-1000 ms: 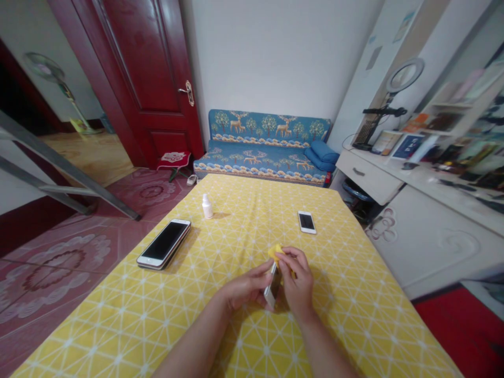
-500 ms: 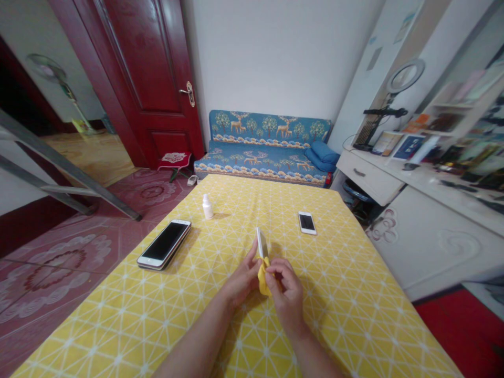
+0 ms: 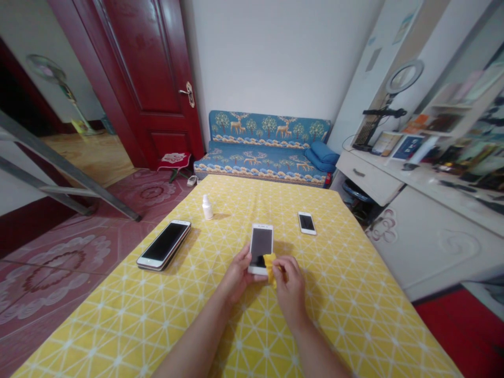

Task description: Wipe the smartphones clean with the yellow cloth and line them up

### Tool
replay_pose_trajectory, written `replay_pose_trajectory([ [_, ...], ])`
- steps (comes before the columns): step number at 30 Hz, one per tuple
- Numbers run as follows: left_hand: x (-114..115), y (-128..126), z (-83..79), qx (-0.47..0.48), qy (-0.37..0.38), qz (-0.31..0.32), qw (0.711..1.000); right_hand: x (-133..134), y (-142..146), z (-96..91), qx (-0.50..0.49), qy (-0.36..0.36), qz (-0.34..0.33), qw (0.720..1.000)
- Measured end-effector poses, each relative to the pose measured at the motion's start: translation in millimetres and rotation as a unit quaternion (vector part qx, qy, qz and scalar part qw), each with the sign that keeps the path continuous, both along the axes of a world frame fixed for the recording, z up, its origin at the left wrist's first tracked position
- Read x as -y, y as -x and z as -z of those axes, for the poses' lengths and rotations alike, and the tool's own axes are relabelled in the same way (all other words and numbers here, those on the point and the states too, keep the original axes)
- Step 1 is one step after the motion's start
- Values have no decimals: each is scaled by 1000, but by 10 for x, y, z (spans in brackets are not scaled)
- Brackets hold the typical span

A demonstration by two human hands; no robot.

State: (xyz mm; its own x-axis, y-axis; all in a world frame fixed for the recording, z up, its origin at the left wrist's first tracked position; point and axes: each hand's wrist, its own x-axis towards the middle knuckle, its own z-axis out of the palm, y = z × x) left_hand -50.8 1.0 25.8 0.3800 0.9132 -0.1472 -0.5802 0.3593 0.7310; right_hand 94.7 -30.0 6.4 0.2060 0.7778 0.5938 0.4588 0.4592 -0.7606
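The person's left hand point(image 3: 236, 278) held a white-framed smartphone point(image 3: 260, 244) by its lower left side, fingers closed around it, with the dark screen tilted up. The phone sat above the near middle of the yellow patterned table point(image 3: 338, 320). The right hand point(image 3: 290, 287) was closed in a pinch on a yellow cloth point(image 3: 270, 268), which touched the phone's lower right corner. The one container, a small white plastic bottle point(image 3: 207, 208), stood upright near the far left corner of the table; its contents could not be seen. A black smartphone point(image 3: 163, 244) lay along the left edge, and a smaller white phone point(image 3: 306, 223) lay toward the far right corner, both well apart from the hands.
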Motion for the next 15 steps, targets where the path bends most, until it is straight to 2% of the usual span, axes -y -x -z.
replay_pose_trajectory([
  [5,9,-36,-19,-55,-37,-21,998,-16,-73,30,-59,-13,57,997],
  [10,52,-61,-44,-114,-85,21,990,-2,-183,9,-152,-6,85,985],
  [12,60,-59,-27,-114,-75,32,990,13,-197,-41,-172,0,78,982],
  [15,57,-34,-3,-93,-22,59,994,29,-184,-121,-168,7,39,985],
])
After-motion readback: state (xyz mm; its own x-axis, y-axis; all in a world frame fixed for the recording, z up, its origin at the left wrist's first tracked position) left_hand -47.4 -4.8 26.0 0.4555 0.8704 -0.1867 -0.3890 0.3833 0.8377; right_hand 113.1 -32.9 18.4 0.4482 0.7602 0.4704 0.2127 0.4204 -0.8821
